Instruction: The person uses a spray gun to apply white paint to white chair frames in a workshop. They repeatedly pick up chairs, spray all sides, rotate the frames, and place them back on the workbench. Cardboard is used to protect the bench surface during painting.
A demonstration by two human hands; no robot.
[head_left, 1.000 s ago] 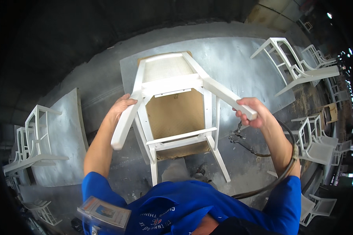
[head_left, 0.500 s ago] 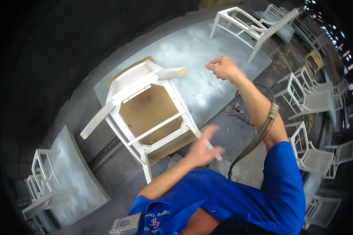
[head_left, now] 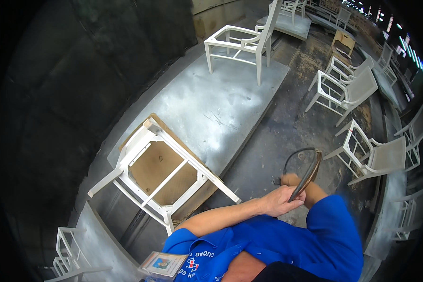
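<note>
Step in hand, as judged: you are managing the black hose [head_left: 309, 177]. Your left hand [head_left: 283, 199] has its fingers closed around it; your right hand [head_left: 289, 180] is blurred and partly hidden beyond, so its fingers' opening and hold cannot be told. The white chair [head_left: 166, 182] lies tipped on brown board [head_left: 185, 205] at the grey worktop's [head_left: 192, 101] near end, untouched. Next move likely calls for a secure hose grip, slack clear of your arm.

Dark wall [head_left: 94, 84] at left. White chairs [head_left: 362, 87] along right; tan box [head_left: 344, 42] beyond. Bright lights [head_left: 414, 57], upper right.
</note>
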